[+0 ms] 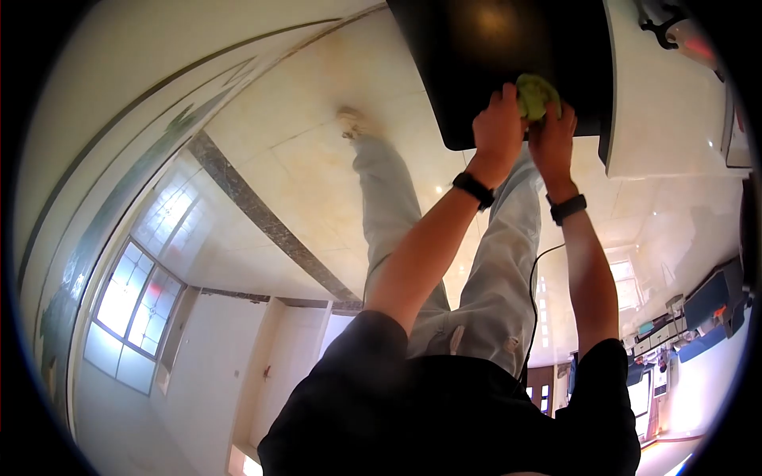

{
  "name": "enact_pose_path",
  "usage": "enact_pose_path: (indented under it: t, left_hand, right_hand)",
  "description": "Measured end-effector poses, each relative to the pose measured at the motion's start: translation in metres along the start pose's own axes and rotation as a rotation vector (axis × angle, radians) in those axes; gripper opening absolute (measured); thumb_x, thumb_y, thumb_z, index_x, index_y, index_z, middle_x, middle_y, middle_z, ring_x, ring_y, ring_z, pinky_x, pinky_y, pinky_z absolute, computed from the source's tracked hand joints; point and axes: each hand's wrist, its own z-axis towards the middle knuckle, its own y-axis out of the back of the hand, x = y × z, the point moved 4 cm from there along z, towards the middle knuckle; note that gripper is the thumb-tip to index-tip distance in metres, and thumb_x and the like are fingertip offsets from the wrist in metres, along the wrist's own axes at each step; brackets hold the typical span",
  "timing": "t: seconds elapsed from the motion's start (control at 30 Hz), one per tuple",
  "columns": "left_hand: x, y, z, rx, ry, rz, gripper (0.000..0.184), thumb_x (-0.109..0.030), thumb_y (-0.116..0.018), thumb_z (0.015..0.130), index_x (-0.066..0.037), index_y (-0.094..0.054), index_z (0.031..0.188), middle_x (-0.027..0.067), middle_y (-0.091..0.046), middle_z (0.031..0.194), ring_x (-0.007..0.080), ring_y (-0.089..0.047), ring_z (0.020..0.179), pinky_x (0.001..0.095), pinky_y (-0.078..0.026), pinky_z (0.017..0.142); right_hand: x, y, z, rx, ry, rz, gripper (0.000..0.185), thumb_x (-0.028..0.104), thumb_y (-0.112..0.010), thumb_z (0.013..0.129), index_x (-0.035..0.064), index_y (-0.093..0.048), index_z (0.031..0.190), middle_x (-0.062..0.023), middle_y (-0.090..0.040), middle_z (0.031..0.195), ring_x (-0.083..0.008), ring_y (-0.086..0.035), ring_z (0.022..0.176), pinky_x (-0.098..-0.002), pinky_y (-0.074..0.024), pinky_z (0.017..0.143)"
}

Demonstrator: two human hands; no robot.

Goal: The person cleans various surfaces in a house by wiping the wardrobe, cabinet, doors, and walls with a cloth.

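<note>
A crumpled green cloth (537, 95) is bunched between my two hands, above the near edge of a glossy black panel (476, 71). My left hand (500, 133) closes on the cloth's left side. Its right side is in the bent fingers of my right hand (553, 141). Both hands are close together, with a dark band round each wrist. Part of the cloth is hidden behind the fingers.
To the right of the panel is a pale surface (671, 119), with a dark-handled object (663, 32) at its far end. A thin black cable (533, 293) hangs beside my right leg. A dark strip (262, 210) crosses the tiled floor at left.
</note>
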Motion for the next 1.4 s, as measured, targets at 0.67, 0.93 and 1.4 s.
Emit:
enact_pose_path:
  t: [0.67, 0.93, 1.4]
  left_hand:
    - [-0.019, 0.125, 0.122, -0.274, -0.212, 0.232, 0.033, -0.014, -0.062, 0.084, -0.004, -0.05, 0.113, 0.0224, -0.065, 0.092, 0.041, -0.063, 0.088, 0.0508, -0.05, 0.068]
    - [0.007, 0.061, 0.063, -0.241, -0.144, 0.066, 0.046, -0.019, -0.078, 0.073, -0.005, -0.048, 0.105, 0.0189, -0.065, 0.089, 0.0405, -0.064, 0.085, 0.0483, -0.052, 0.067]
    - [0.045, 0.043, -0.014, 0.101, 0.127, 0.207, 0.047, -0.019, -0.077, 0.072, -0.009, -0.047, 0.107, 0.0163, -0.067, 0.087, 0.0378, -0.065, 0.081, 0.0486, -0.051, 0.062]
  right_hand:
    - [0.072, -0.017, 0.163, -0.031, 0.126, 0.21, 0.058, 0.001, -0.064, 0.072, 0.0072, -0.049, 0.128, -0.0246, -0.049, 0.125, -0.0426, -0.048, 0.112, -0.0473, -0.0412, 0.096]
    - [0.037, -0.012, 0.092, -0.037, 0.175, 0.268, 0.051, 0.001, -0.066, 0.075, 0.0068, -0.051, 0.124, -0.0239, -0.046, 0.121, -0.044, -0.046, 0.111, -0.0458, -0.0444, 0.092]
    - [0.032, -0.028, -0.008, 0.313, 0.11, 0.409, 0.048, -0.004, -0.064, 0.069, 0.0071, -0.053, 0.114, -0.0194, -0.047, 0.111, -0.0401, -0.047, 0.105, -0.0452, -0.0447, 0.089]
